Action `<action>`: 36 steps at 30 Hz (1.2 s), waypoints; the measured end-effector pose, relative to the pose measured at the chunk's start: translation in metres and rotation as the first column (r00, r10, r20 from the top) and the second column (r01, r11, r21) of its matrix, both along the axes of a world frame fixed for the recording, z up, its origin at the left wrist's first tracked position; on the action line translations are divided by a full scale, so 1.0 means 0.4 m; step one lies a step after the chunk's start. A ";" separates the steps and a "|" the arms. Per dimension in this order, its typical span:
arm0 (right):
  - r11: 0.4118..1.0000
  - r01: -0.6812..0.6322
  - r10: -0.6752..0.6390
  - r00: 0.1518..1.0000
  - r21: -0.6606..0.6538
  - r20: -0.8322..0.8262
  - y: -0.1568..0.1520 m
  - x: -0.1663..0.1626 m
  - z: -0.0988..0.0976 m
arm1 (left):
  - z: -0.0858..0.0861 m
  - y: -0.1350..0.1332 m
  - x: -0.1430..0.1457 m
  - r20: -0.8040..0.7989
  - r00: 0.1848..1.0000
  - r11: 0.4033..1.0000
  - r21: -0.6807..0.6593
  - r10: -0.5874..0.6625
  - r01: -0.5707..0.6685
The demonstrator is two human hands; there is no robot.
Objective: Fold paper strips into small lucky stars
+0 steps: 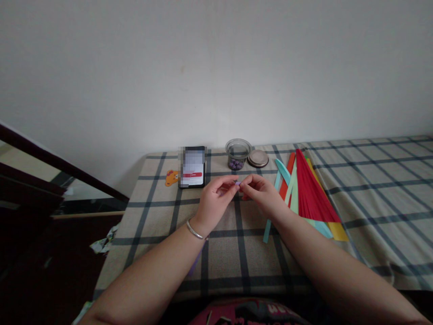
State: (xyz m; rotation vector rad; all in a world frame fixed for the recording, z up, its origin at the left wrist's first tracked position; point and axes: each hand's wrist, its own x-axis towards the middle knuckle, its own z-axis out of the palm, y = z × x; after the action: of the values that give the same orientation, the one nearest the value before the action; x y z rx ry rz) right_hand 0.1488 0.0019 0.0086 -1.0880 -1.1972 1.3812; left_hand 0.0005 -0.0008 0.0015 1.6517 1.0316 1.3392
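- Right at the fingertips, the thumb and forefinger of the left hand point(214, 202) meet the thumb and forefinger of the right hand point(261, 193). Both pairs pinch one tiny purple paper piece point(237, 183) between them.
- The purple paper piece is held up off the surface, in the narrow gap where the two hands come together, on the near side of the jar.
- The remaining fingers curl loosely. Those of the left hand fold in towards the palm, and those of the right hand arch over the knuckles.
- A silver bangle point(195, 230) circles the left wrist.
- A purple strip point(195, 264) peeks out under the left forearm, running down towards the person. I cannot tell whether it joins the piece at the fingertips.
- Beyond the hands, a glass jar point(237, 153) stands open with small purple bits in its bottom.
- Its round lid point(257, 158) lies flat just beside it on the right.
- Left of the jar, a phone point(192, 168) lies face up with its screen lit.
- An orange bear cut-out point(172, 177) sits just beside the phone's left edge.
- To the right of the right hand, a fan of paper strips point(313, 194) spreads out. Red is on top, with orange, green and yellow showing around it.
- One teal strip point(269, 228) slips under the right wrist.
- Everything rests on a checked cloth point(372, 189), beige with dark lines, against a plain white wall.
- Both bare forearms come in from the bottom edge and angle inwards to the meeting point.
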 end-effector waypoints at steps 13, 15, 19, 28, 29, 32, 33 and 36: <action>0.992 -0.045 0.027 0.989 -0.117 -0.145 -0.003 -0.001 0.003 | -0.004 0.006 0.002 0.080 0.996 0.990 -0.143 0.027 -0.015; 0.991 -0.047 0.029 0.988 -0.122 -0.151 -0.003 -0.002 0.005 | -0.004 0.006 0.002 0.085 0.996 0.990 -0.138 0.025 -0.013; 0.999 -0.024 0.020 0.996 -0.042 -0.088 -0.002 -0.001 0.006 | -0.002 0.004 0.003 0.078 0.997 0.991 -0.131 0.024 -0.013; 0.992 0.018 -0.031 0.995 0.128 0.097 -0.002 0.006 -0.002 | -0.002 -0.002 0.002 -0.001 1.000 1.000 0.005 0.026 -0.026; 0.994 0.008 -0.017 0.997 0.108 0.077 -0.002 0.006 -0.002 | -0.002 -0.003 0.001 -0.014 1.000 0.999 0.021 0.025 -0.025; 0.999 -0.035 0.035 0.999 0.000 -0.039 -0.002 0.004 0.000 | -0.001 -0.004 0.002 -0.020 1.000 0.999 0.035 0.012 -0.011; 0.998 -0.047 0.044 0.996 -0.032 -0.076 -0.003 0.002 0.000 | -0.001 -0.004 0.002 -0.007 1.000 1.000 0.024 0.003 -0.003; 0.997 -0.050 0.043 0.992 -0.056 -0.122 -0.004 -0.002 0.003 | 0.001 -0.003 0.003 0.046 0.999 0.999 -0.036 -0.016 0.018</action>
State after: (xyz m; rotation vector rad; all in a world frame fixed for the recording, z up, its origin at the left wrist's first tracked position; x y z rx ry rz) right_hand 0.1481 0.0002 0.0096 -1.0081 -1.1065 1.5051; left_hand 0.0017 -0.0020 0.0017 1.5926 1.0070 1.3341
